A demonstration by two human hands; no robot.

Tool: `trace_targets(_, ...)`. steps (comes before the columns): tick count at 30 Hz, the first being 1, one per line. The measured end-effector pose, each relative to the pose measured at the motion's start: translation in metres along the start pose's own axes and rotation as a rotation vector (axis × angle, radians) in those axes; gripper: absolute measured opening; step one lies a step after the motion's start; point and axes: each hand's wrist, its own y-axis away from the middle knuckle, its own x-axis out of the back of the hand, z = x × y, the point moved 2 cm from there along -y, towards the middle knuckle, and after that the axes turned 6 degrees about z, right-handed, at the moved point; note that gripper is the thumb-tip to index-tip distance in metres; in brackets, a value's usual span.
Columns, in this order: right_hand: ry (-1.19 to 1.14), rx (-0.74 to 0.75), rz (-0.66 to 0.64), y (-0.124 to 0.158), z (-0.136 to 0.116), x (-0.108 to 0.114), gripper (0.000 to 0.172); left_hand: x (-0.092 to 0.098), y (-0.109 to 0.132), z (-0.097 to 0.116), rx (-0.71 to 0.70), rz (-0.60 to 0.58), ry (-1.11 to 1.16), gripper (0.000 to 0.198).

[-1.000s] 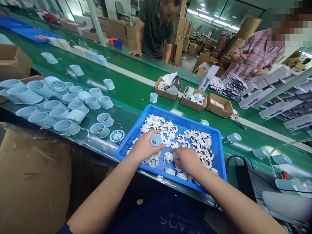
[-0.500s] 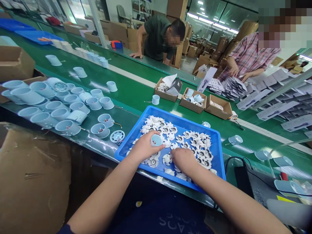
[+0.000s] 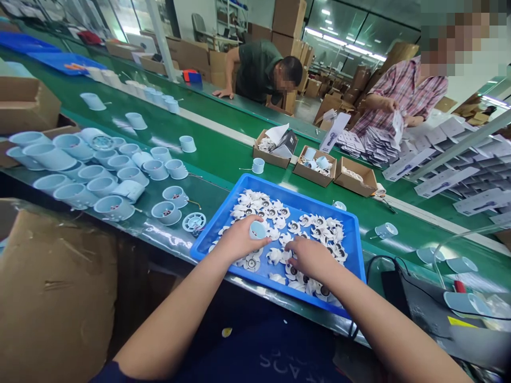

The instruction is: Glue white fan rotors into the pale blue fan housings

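My left hand [image 3: 239, 240] is shut around a small pale blue plastic cup [image 3: 257, 230], held over a blue plastic tray [image 3: 297, 194]. The tray is heaped with white fan impellers [image 3: 275, 256] with dark centres. My right hand [image 3: 312, 259] is down among them, its fingertips at an impeller by the tray's middle. Those fingers partly hide the impeller, and I cannot tell whether they grip it.
Rows of pale blue cylindrical housings [image 3: 75, 195] stand on the green conveyor belt [image 3: 223, 151] to the left. Small cardboard boxes of parts [image 3: 313, 166] sit beyond the tray. Two co-workers [image 3: 259, 72] work across the belt, one beside stacked printed cards [image 3: 375, 146].
My right hand has shifted slightly right among the impellers. My left hand still holds the cup. The view has tilted a little, and the co-worker on the right has lifted a card.
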Motion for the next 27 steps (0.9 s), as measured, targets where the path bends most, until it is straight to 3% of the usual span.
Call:
trace_targets(4,-0.004,0.068,-0.014,-0.001,-0.005,-0.004,0.02,-0.001,0.0,-0.001,0.003,-0.002,0.0,0.057)
trace_targets(11,-0.007,-0.041,-0.05,-0.007,-0.006,-0.009,0.022,-0.001,0.0,-0.001,0.0,-0.009,0.0,0.055)
trace_targets(16,-0.156,-0.136,0.025,-0.016,-0.009,-0.019,0.02,-0.001,-0.001,-0.001,-0.005,0.008,0.019,0.054)
trace_targets(20,-0.497,-0.123,0.127,-0.005,-0.003,-0.008,0.019,0.003,0.0,0.001,-0.011,0.087,0.062,0.051)
trace_targets(24,-1.042,-0.075,0.203,0.03,0.008,0.006,0.021,0.008,0.003,0.0,-0.04,0.223,0.176,0.061)
trace_targets(27,-1.446,-0.064,0.242,0.058,0.009,0.002,0.023,0.008,0.009,0.001,-0.071,0.208,0.381,0.062)
